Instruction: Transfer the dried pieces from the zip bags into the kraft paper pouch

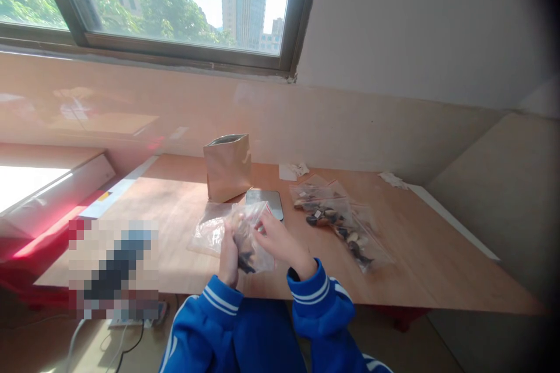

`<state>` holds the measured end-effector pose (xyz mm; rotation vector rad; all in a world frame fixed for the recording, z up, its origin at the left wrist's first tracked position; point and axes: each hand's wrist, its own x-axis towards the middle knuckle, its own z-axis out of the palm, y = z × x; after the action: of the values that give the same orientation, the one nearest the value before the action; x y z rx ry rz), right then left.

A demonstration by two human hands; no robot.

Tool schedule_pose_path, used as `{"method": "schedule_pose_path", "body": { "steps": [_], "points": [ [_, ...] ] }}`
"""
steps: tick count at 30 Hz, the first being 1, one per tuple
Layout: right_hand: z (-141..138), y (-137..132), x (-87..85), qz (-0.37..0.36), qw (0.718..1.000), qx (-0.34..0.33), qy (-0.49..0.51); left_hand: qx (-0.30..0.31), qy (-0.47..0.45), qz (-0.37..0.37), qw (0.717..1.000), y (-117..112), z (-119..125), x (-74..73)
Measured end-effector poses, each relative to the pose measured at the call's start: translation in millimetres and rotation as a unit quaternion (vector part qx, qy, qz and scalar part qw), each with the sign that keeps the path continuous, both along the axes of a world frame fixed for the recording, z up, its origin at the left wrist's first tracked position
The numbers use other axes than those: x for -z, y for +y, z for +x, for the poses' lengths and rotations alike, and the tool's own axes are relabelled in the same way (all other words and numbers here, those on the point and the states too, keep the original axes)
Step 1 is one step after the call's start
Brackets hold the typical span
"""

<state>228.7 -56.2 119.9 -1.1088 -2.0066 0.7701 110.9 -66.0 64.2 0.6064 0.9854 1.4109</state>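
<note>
My left hand (228,256) and my right hand (280,242) both grip one clear zip bag (251,239) over the near edge of the wooden table (415,256). Dark pieces lie in the bag's bottom. The left hand's fingers wrap the bag's left side; the right hand pinches its top right edge near the red seal strip. More empty clear bags (207,233) lie flat just left of my hands. Both sleeves are blue with white stripes.
A brown paper stand-up pouch (227,166) stands open behind my hands. A small grey scale (266,201) lies beside it. Several filled zip bags (336,218) lie to the right. Crumpled white paper (292,171) sits at the back. A blurred patch covers the lower left.
</note>
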Motion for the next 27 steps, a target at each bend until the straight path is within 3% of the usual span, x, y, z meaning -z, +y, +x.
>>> {"method": "schedule_pose_path", "body": {
  "steps": [3, 8, 11, 18, 23, 27],
  "points": [
    [-11.0, 19.5, 7.8, 0.041, 0.998, -0.035, -0.017, -0.038, 0.114, 0.007, 0.993, 4.5, -6.7, -0.2],
    [-14.2, 27.2, 12.7, 0.020, 0.999, -0.048, -0.004, -0.068, 0.268, -0.026, 0.961, 11.6, -19.7, 0.6],
    [-11.5, 26.4, 16.0, 0.000, 0.998, -0.054, 0.034, -0.054, 0.246, -0.016, 0.968, 17.1, -22.5, 2.0],
    [-15.2, 27.8, 21.8, -0.060, 0.995, -0.034, 0.067, -0.033, 0.057, -0.072, 0.995, 29.4, -23.9, 11.1],
    [-16.8, 33.5, 21.0, -0.055, 0.995, -0.047, 0.062, 0.004, 0.061, 0.003, 0.998, 34.4, -27.6, 12.6],
    [-15.1, 41.0, 26.6, -0.095, 0.990, -0.086, 0.059, 0.007, 0.090, 0.006, 0.996, 36.0, -31.4, 12.6]
  ]
}}
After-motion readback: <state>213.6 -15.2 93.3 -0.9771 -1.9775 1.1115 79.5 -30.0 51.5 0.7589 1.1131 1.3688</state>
